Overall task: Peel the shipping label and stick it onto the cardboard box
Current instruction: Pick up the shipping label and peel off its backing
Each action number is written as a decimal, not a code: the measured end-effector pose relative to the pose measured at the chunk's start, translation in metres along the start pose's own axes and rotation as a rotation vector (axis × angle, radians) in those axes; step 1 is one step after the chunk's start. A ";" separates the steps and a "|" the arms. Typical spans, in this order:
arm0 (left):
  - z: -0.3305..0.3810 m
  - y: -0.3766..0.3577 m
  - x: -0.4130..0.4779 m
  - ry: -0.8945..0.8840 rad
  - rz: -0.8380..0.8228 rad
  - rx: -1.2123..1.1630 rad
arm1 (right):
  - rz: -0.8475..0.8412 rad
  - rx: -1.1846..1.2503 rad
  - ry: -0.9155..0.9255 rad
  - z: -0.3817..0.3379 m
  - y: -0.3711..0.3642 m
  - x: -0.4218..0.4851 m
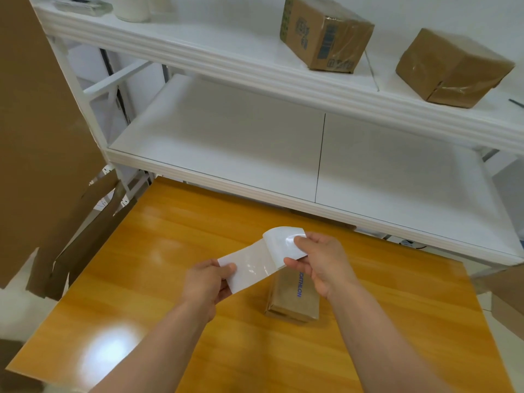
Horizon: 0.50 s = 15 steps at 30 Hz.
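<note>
Shipping label (pixel 255 263): white, glossy, held in the air above the worktop between your two hands, not yet on any box.

Shelf unit (pixel 255 131): white, two tiers, behind the worktop; upper tier carries two taped brown parcels (pixel 326 32), well apart from your work.

Worktop (pixel 158 279): orange wood-grain, glossy, bare but for one box.

Cardboard box (pixel 293 296): small, brown, blue lettering on its top face; lying flat just below your right hand, partly hidden by it. Presumably set there so the label can go straight down once freed.

Left hand (pixel 208 280): closed in a pinch on the label's near-left corner, anchoring the sheet taut.

Right hand (pixel 320 262): thumb and fingers closed on the far end, where one layer curls up and back over itself. You appear to be parting sticker from backing; which layer is which cannot be told.

Risk, judged: the curled end may fold onto itself and stick.
</note>
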<state>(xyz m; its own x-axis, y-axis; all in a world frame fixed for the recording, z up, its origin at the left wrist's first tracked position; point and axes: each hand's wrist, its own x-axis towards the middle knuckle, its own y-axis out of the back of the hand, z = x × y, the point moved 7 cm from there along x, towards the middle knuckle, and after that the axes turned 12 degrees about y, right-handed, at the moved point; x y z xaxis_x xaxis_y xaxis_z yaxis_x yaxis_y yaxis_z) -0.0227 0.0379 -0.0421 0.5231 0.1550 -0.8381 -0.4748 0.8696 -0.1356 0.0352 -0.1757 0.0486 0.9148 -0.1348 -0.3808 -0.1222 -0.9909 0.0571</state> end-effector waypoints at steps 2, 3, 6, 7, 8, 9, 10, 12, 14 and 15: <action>-0.004 0.002 0.008 0.005 0.027 0.012 | 0.004 -0.023 -0.018 0.006 -0.001 0.006; -0.006 0.002 0.011 0.007 0.036 0.019 | 0.007 -0.030 -0.026 0.008 -0.002 0.008; -0.009 0.003 0.021 0.020 0.055 0.020 | -0.001 -0.057 -0.040 0.014 -0.005 0.014; -0.009 0.003 0.023 0.026 0.059 0.016 | -0.001 -0.065 -0.043 0.015 -0.005 0.015; -0.010 0.003 0.025 0.032 0.064 0.014 | 0.000 -0.071 -0.045 0.017 -0.005 0.016; -0.011 0.003 0.027 0.040 0.070 0.014 | 0.000 -0.074 -0.048 0.018 -0.005 0.018; -0.012 0.003 0.029 0.047 0.078 0.019 | 0.000 -0.078 -0.053 0.020 -0.005 0.019; -0.014 0.005 0.034 0.063 0.097 0.026 | 0.005 -0.078 -0.063 0.022 -0.004 0.020; -0.017 0.009 0.040 0.089 0.110 0.020 | 0.021 -0.069 -0.075 0.024 -0.002 0.022; -0.019 0.010 0.043 0.098 0.112 0.024 | 0.032 -0.060 -0.082 0.025 -0.001 0.023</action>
<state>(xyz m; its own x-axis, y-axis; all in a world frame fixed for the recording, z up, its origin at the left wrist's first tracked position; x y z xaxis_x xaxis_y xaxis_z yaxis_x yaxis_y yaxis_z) -0.0183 0.0447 -0.0891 0.3953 0.2064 -0.8951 -0.5088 0.8605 -0.0262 0.0469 -0.1778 0.0162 0.8759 -0.1686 -0.4522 -0.1252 -0.9843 0.1244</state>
